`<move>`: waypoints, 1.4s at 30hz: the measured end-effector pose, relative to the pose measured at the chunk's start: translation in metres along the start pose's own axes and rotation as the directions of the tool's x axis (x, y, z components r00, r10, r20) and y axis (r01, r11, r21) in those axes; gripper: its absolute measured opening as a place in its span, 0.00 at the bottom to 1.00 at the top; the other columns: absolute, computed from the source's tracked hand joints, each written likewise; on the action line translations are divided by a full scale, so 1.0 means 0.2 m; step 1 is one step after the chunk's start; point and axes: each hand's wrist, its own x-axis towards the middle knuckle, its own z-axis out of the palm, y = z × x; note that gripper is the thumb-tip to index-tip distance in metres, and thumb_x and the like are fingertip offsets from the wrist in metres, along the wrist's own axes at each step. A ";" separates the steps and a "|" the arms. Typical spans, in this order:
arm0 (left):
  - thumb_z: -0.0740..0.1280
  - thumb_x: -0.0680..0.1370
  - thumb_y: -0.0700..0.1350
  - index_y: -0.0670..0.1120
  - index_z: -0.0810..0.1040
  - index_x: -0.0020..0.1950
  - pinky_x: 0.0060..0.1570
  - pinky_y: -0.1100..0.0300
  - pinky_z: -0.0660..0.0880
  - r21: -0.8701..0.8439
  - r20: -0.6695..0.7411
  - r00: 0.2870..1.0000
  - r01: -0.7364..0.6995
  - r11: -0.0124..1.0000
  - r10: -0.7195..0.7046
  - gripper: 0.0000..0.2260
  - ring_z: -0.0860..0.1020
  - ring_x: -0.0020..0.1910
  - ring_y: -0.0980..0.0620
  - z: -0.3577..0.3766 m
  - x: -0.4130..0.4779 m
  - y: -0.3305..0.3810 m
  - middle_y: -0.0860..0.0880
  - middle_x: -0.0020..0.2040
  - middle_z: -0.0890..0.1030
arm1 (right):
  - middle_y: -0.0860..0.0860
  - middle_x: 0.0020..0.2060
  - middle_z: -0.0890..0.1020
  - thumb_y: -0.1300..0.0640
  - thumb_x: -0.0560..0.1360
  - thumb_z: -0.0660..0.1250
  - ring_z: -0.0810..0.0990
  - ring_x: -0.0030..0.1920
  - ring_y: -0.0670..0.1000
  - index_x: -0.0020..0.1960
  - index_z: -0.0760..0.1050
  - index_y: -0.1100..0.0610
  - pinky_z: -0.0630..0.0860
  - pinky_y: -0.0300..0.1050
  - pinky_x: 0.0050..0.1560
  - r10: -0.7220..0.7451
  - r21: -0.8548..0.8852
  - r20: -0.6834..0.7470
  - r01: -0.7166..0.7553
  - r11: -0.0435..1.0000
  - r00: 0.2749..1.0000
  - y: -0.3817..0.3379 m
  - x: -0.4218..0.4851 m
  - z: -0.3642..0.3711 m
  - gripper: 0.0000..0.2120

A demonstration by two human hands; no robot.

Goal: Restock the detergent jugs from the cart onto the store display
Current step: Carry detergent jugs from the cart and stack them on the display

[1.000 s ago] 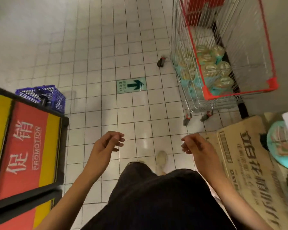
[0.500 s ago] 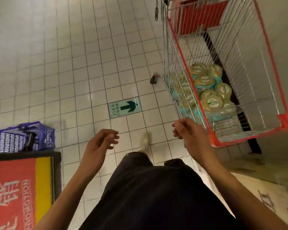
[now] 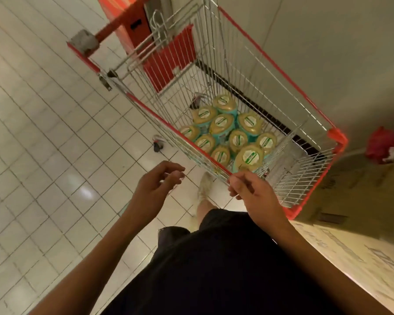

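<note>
The detergent jugs (image 3: pixel 223 126) stand upright with their caps up, packed together on the bottom of the cart (image 3: pixel 168 123). They crowd against its near long side and toward the front end. The right grip (image 3: pixel 253 192) hangs right at that near rim, fingers loosely curled with nothing in them; whether it touches the wire I cannot tell. The left grip (image 3: pixel 156 187) is just as slack and empty, out over the floor tiles (image 3: pixel 55 178) and clear of the cart. So the jugs lie ahead of and below the right grip, across the rim and down in the basket, and the nearest jug (image 3: pixel 249 156) sits just past its fingertips. I'd say the right grip is the nearer one, and the reach must go over the rim and then down, since each jug's long axis is vertical and mostly caps show. Which way the handles face is not clear. A cardboard box (image 3: pixel 350 246) lies by the cart's front corner.
</note>
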 end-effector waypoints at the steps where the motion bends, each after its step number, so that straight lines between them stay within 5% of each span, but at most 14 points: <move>1: 0.62 0.80 0.60 0.57 0.81 0.57 0.54 0.48 0.81 0.006 0.020 1.000 -0.003 1.000 0.003 0.13 0.84 0.53 0.51 -0.01 0.10 0.02 0.55 0.53 0.85 | 0.46 0.43 0.86 0.34 0.76 0.64 0.85 0.46 0.46 0.50 0.81 0.40 0.81 0.44 0.50 0.012 0.013 -0.023 -0.012 1.000 1.000 -0.01 0.08 -0.01 0.13; 4: 0.63 0.79 0.61 0.59 0.81 0.56 0.54 0.48 0.80 0.022 0.074 0.997 0.001 1.000 -0.003 0.12 0.84 0.53 0.51 -0.04 0.37 0.06 0.55 0.52 0.85 | 0.47 0.42 0.86 0.35 0.76 0.65 0.85 0.45 0.47 0.48 0.81 0.43 0.83 0.50 0.52 0.056 0.047 -0.073 -0.053 0.997 0.996 -0.04 0.32 -0.03 0.13; 7: 0.64 0.78 0.60 0.59 0.82 0.55 0.53 0.49 0.80 0.020 0.125 0.992 0.020 1.000 -0.023 0.11 0.84 0.52 0.50 -0.07 0.61 0.10 0.54 0.52 0.85 | 0.47 0.41 0.85 0.36 0.77 0.65 0.84 0.44 0.47 0.46 0.80 0.43 0.81 0.45 0.49 0.119 0.065 -0.123 -0.112 0.992 0.985 -0.05 0.55 -0.06 0.12; 10: 0.66 0.77 0.59 0.54 0.82 0.54 0.52 0.50 0.80 0.058 0.169 0.985 0.025 0.998 -0.034 0.12 0.84 0.51 0.51 -0.08 0.86 0.16 0.55 0.51 0.85 | 0.49 0.41 0.85 0.46 0.82 0.68 0.84 0.46 0.53 0.46 0.80 0.46 0.81 0.53 0.53 0.214 0.064 -0.168 -0.206 0.976 0.962 0.01 0.78 -0.11 0.08; 15: 0.66 0.76 0.58 0.57 0.82 0.52 0.48 0.58 0.78 0.172 0.302 0.947 0.056 0.984 -0.107 0.10 0.83 0.48 0.55 -0.06 1.28 0.15 0.59 0.49 0.85 | 0.43 0.43 0.84 0.54 0.82 0.69 0.80 0.44 0.35 0.47 0.81 0.48 0.71 0.28 0.44 0.299 -0.003 -0.319 -0.317 0.948 0.899 0.17 1.05 -0.17 0.05; 20: 0.70 0.76 0.54 0.60 0.80 0.46 0.42 0.59 0.71 0.419 0.326 0.906 0.117 0.900 -0.270 0.00 0.80 0.40 0.62 0.07 1.81 -0.14 0.59 0.40 0.83 | 0.60 0.60 0.78 0.56 0.79 0.71 0.78 0.60 0.61 0.60 0.78 0.60 0.76 0.58 0.64 0.458 -0.008 -0.472 -0.523 0.852 0.753 0.40 1.26 -0.16 0.12; 24: 0.75 0.77 0.49 0.48 0.77 0.55 0.39 0.58 0.70 0.593 0.300 0.862 0.165 0.788 -0.407 0.11 0.80 0.45 0.47 0.18 2.14 -0.51 0.50 0.46 0.83 | 0.63 0.66 0.72 0.53 0.75 0.76 0.71 0.67 0.66 0.72 0.69 0.61 0.69 0.59 0.66 0.546 -0.019 -0.574 -0.677 0.736 0.610 0.58 1.39 -0.12 0.31; 27: 0.75 0.78 0.45 0.38 0.73 0.68 0.53 0.56 0.72 0.723 0.349 0.814 0.081 0.686 -0.464 0.23 0.78 0.56 0.42 0.23 2.33 -0.78 0.38 0.62 0.80 | 0.64 0.70 0.67 0.49 0.71 0.80 0.68 0.70 0.67 0.78 0.61 0.61 0.70 0.64 0.68 0.630 0.054 -0.601 -0.762 0.645 0.491 0.74 1.49 -0.07 0.44; 29: 0.74 0.79 0.49 0.40 0.69 0.75 0.65 0.49 0.70 0.813 0.403 0.754 -0.034 0.582 -0.519 0.29 0.74 0.66 0.38 0.23 2.46 -0.92 0.37 0.69 0.75 | 0.64 0.71 0.66 0.46 0.69 0.82 0.68 0.71 0.69 0.79 0.58 0.58 0.70 0.66 0.68 0.668 0.120 -0.614 -0.787 0.605 0.420 0.84 1.56 -0.04 0.49; 31: 0.74 0.79 0.52 0.40 0.69 0.76 0.68 0.45 0.66 0.850 0.452 0.727 -0.175 0.498 -0.517 0.31 0.71 0.69 0.35 0.25 2.59 -1.06 0.36 0.70 0.73 | 0.64 0.73 0.63 0.41 0.66 0.82 0.64 0.73 0.70 0.80 0.54 0.55 0.68 0.69 0.70 0.696 0.142 -0.623 -0.823 0.549 0.357 0.93 1.62 -0.01 0.54; 34: 0.77 0.73 0.57 0.39 0.68 0.76 0.68 0.47 0.68 0.861 0.424 0.725 -0.137 0.490 -0.542 0.39 0.70 0.71 0.35 0.32 2.73 -1.30 0.34 0.69 0.72 | 0.62 0.77 0.59 0.35 0.64 0.81 0.60 0.76 0.71 0.81 0.49 0.53 0.65 0.76 0.70 0.718 0.111 -0.635 -0.886 0.449 0.284 1.06 1.68 0.01 0.60; 38: 0.79 0.69 0.63 0.39 0.54 0.83 0.75 0.42 0.60 0.885 0.367 0.742 -0.094 0.455 -0.562 0.55 0.62 0.77 0.34 0.44 2.77 -1.60 0.34 0.78 0.62 | 0.64 0.76 0.61 0.42 0.62 0.84 0.61 0.75 0.70 0.82 0.50 0.57 0.63 0.71 0.72 0.680 0.081 -0.672 -0.884 0.461 0.293 1.20 1.69 0.05 0.61; 42: 0.80 0.64 0.68 0.40 0.45 0.84 0.79 0.37 0.57 0.895 0.281 0.796 -0.016 0.446 -0.536 0.65 0.55 0.81 0.33 0.53 2.75 -1.81 0.34 0.81 0.56 | 0.63 0.75 0.60 0.42 0.63 0.83 0.62 0.73 0.72 0.81 0.50 0.48 0.68 0.75 0.66 0.647 0.037 -0.695 -0.883 0.468 0.314 1.26 1.69 0.07 0.58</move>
